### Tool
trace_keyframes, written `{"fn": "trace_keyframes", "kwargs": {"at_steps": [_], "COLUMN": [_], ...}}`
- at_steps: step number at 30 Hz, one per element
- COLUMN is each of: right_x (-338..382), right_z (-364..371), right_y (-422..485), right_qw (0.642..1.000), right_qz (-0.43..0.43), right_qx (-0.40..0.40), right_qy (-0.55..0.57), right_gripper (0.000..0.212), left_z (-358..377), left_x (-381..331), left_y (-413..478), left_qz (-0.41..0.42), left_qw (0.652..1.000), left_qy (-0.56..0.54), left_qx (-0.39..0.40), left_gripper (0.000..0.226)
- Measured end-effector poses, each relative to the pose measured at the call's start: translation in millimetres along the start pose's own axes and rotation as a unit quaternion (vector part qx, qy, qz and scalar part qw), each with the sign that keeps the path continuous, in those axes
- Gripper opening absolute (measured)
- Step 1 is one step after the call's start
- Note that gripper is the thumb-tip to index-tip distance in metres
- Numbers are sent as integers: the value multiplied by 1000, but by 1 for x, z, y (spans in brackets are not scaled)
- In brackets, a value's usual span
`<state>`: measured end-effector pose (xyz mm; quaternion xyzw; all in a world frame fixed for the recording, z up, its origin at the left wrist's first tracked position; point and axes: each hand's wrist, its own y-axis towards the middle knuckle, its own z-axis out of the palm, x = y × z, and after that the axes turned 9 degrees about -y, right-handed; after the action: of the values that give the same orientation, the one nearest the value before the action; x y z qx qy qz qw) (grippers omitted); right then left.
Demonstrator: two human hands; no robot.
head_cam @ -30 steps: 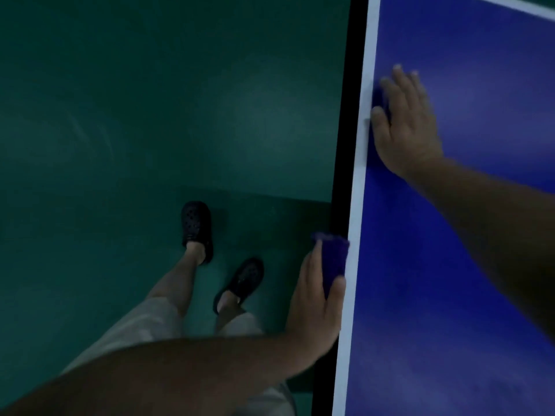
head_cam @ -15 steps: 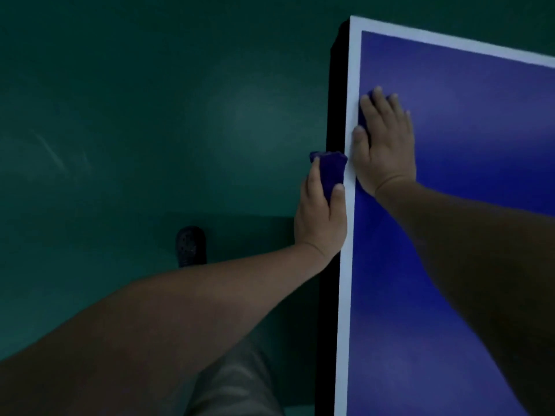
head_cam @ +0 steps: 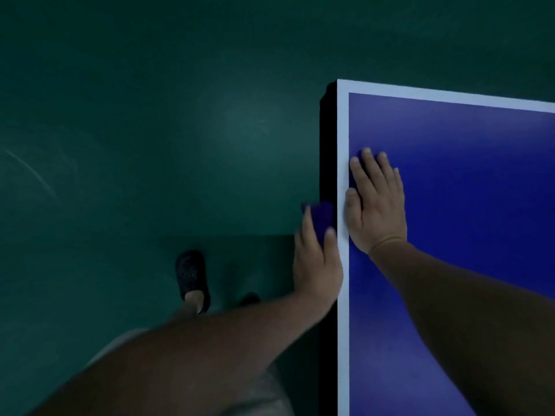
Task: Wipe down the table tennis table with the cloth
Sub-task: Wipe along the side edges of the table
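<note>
A blue cloth (head_cam: pixel 322 216) is gripped by the left hand (head_cam: pixel 315 265) against the dark side edge of the table tennis table (head_cam: pixel 468 139) (near a corner). The right hand (head_cam: pixel 378 205) is laid flat, fingers straight, on the blue top.

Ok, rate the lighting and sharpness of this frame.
Head view: dim overall; a faint sheen on the green floor; the table's white edge line reads brightest; its side face is black shadow; the cloth in the left hand looks soft; near forearms dark, slightly blurred.
</note>
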<state>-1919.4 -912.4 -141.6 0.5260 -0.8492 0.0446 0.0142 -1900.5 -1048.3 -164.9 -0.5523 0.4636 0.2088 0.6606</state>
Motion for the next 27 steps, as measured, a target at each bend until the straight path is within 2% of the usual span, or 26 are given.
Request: {"fn": "trace_keyframes", "kwargs": {"at_steps": [3, 7, 10, 14, 17, 20, 27], "right_x": [0, 0, -1, -1, -2, -3, 2], "right_z": [1, 0, 1, 1, 0, 0, -8], "right_y": [0, 0, 0, 0, 0, -1, 3], "right_qw": [1000, 1000, 1000, 1000, 1000, 1000, 1000], "right_qz": [-4, -3, -11, -7, -14, -16, 1], "right_qx": [1, -5, -4, -7, -9, -6, 10], "right_qy": [-7, 7, -2, -4, -6, -4, 18], "right_gripper": [56, 55, 55, 54, 53, 53, 52], "left_z": [12, 21, 17, -2, -4, 5, 24], "left_x": [-47, -73, -55, -13, -4, -25, -102], "left_y": [82, 134, 108, 22, 4, 48, 170], "left_qz": [59, 64, 78, 52, 39, 13, 47], "left_qw": [998, 998, 997, 998, 998, 999, 995], "left_qy": [-3, -16, -10, -18, -33, -32, -76], "left_qx": [-20, -18, -24, 19, 33, 11, -35], "left_gripper": [60, 58, 59, 63, 63, 63, 57]}}
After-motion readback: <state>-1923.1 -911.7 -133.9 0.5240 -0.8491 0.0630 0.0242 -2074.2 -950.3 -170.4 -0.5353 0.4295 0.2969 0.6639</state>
